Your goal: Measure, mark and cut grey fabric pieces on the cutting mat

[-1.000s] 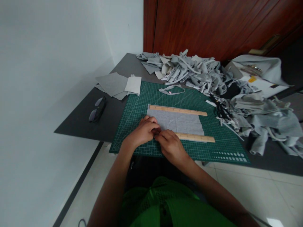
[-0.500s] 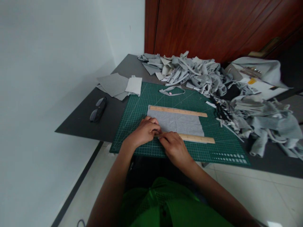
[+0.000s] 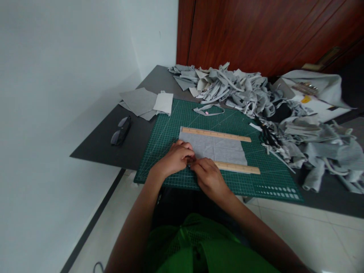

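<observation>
A grey cloth (image 3: 214, 148) lies flat on the green cutting mat (image 3: 159, 132). One wooden ruler (image 3: 216, 134) rests along its far edge, and a second wooden ruler (image 3: 239, 167) along its near edge. My left hand (image 3: 178, 156) is closed, fingers curled together at the cloth's near left corner; what they pinch is hidden. Close beside it, my right hand (image 3: 209, 176) has its fingers closed at the left end of the near ruler, which it covers. The fingertips of both hands almost meet there.
A looped grey strip (image 3: 209, 110) lies on the mat's far part. Eyeglasses (image 3: 121, 131), grey cloth squares (image 3: 139, 100) and a white square (image 3: 163, 102) are at the left. Heaped fabric scraps (image 3: 227, 85) and a white box (image 3: 315, 94) stand at the back and right.
The view has shifted slightly, so everything sits a little further right. Both hands stay at the near ruler's left end, with only tiny finger movement.
</observation>
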Motion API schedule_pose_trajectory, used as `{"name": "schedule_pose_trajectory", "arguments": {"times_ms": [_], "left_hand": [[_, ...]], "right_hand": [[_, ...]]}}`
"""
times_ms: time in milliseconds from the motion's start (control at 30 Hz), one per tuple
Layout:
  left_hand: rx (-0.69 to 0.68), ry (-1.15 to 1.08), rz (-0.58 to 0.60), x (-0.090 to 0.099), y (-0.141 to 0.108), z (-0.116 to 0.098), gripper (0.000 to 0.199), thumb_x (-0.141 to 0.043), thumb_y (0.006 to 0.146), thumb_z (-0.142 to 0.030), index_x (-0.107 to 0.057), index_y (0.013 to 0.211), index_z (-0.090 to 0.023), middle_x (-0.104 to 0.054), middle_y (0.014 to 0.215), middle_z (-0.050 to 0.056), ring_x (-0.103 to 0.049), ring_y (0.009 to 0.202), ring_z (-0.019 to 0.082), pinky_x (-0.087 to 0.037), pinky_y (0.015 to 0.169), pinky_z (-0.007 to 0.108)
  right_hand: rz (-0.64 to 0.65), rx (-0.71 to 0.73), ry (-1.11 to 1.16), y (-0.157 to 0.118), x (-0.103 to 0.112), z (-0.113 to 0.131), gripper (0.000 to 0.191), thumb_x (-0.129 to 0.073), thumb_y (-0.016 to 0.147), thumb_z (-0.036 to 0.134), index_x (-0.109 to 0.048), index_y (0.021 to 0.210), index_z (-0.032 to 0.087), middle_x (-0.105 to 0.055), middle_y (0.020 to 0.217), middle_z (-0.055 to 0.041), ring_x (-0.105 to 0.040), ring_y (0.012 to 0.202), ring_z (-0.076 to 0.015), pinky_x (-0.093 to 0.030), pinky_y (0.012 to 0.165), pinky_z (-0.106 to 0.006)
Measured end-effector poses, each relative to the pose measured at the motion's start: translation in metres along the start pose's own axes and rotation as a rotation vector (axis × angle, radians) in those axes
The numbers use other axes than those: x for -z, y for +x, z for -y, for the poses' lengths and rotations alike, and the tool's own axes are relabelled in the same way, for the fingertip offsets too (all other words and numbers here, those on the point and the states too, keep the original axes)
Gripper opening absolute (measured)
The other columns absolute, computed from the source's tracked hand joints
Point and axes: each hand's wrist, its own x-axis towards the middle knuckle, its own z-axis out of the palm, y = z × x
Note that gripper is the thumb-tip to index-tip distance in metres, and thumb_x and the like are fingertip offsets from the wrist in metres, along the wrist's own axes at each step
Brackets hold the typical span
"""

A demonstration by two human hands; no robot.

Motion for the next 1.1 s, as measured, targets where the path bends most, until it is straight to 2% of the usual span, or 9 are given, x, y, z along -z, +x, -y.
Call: {"name": "schedule_pose_trajectory", "arguments": {"times_ms": [167,367,533,767,1100], "left_hand": [[-0.013,0.001,-0.007,-0.001,0.000,0.002,0.025,-0.055,0.087,-0.003,-0.063,0.073,-0.023,-0.066,0.092,0.001,-0.051,0.101,0.022,-0.041,0.092,0.037],[-0.021,0.008,-0.005,-0.001,0.000,0.002,0.026,-0.055,0.087,-0.003,-0.065,0.074,-0.023,-0.066,0.091,0.001,-0.051,0.098,0.021,-0.041,0.091,0.037],[0.000,-0.021,0.010,0.000,0.001,0.001,0.027,-0.056,0.089,-0.006,-0.067,0.072,-0.024,-0.068,0.091,0.001,-0.052,0.101,0.022,-0.042,0.093,0.038],[-0.008,-0.035,-0.008,-0.003,-0.001,0.005,0.024,-0.059,0.095,-0.012,-0.075,0.085,-0.026,-0.069,0.096,0.000,-0.051,0.103,0.022,-0.041,0.097,0.039],[-0.019,-0.021,-0.007,-0.004,0.000,0.006,0.027,-0.057,0.095,-0.010,-0.075,0.083,-0.026,-0.069,0.096,0.000,-0.051,0.101,0.022,-0.040,0.097,0.038]], "right_hand": [[0.023,0.010,-0.073,0.005,-0.001,0.004,0.033,-0.043,0.095,-0.001,-0.071,0.103,0.015,-0.069,0.094,-0.0118,-0.058,0.090,-0.0270,-0.051,0.081,-0.041],[0.049,0.033,-0.179,0.005,0.001,0.009,0.027,-0.048,0.098,0.002,-0.072,0.102,0.015,-0.070,0.096,-0.0125,-0.058,0.090,-0.0274,-0.049,0.081,-0.041],[0.069,0.015,-0.202,-0.005,0.008,0.004,0.025,-0.051,0.099,0.003,-0.071,0.101,0.017,-0.071,0.103,-0.0124,-0.058,0.093,-0.0272,-0.048,0.083,-0.041],[0.038,-0.024,-0.236,-0.027,0.019,-0.011,0.026,-0.051,0.097,0.002,-0.071,0.101,0.017,-0.069,0.099,-0.0121,-0.057,0.089,-0.0269,-0.047,0.081,-0.040],[0.003,-0.121,-0.095,-0.039,0.025,-0.021,0.031,-0.046,0.091,-0.004,-0.069,0.100,0.016,-0.065,0.095,-0.0112,-0.058,0.091,-0.0271,-0.050,0.082,-0.040]]}}
